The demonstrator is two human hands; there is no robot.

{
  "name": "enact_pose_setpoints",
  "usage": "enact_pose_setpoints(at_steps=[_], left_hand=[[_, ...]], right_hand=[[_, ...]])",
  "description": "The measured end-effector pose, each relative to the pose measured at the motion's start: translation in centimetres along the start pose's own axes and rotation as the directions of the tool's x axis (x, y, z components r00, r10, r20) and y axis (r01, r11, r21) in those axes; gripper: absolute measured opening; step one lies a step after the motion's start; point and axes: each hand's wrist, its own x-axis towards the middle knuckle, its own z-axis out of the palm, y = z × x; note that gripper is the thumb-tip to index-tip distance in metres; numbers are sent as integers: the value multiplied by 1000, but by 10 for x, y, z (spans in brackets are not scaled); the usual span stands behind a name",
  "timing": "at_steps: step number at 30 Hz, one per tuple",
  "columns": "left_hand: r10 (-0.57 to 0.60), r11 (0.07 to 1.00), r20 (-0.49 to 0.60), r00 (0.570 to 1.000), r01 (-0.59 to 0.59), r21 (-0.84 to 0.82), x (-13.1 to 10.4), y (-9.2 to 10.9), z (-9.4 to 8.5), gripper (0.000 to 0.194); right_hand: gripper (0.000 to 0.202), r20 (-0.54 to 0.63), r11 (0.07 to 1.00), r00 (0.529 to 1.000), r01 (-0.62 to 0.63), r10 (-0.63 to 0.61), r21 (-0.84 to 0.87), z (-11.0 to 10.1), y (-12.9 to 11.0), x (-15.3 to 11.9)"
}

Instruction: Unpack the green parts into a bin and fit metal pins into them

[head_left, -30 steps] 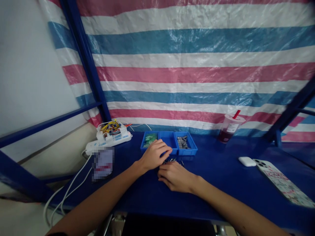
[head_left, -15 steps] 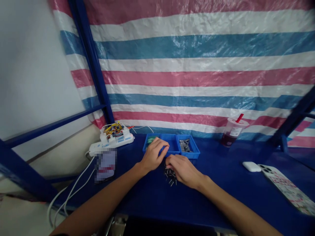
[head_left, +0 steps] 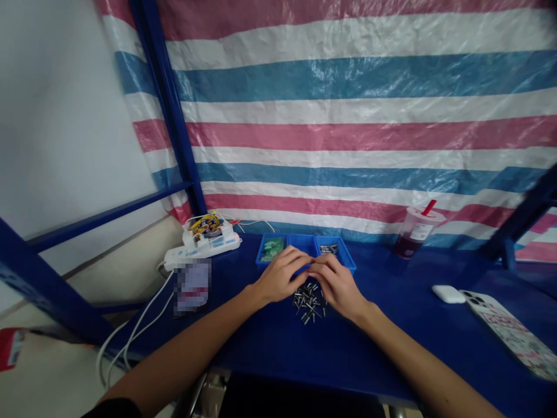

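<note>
Fingertips of the left hand and right hand have drawn together above the scattered small metal pins, seemingly pinching one, now uncovered on the blue table.

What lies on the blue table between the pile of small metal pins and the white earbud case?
Head view: only bare blue table between pins and case, plus the right hand.

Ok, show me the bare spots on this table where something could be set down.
Bare tabletop lies between the right hand and the white case, and along the near edge. Crowded: the pin pile under both hands, left hand, by the blue trays.
</note>
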Motion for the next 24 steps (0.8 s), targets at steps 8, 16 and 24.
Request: enact_pose_setpoints(at_steps=[8, 16, 24], left_hand=[[27, 999, 14, 1000, -27, 17, -3, -7, 3, 20], [15, 1000, -44, 999, -14, 27, -3, -8, 1, 24], [7, 998, 2, 1000, -7, 58, -2, -6, 1, 26]], right_hand=[[27, 38, 1000, 999, 4, -4, 13, 2, 1, -1], [20, 14, 998, 999, -39, 40, -42, -1, 7, 3], [27, 88, 995, 994, -54, 62, -83, -1, 10, 0]])
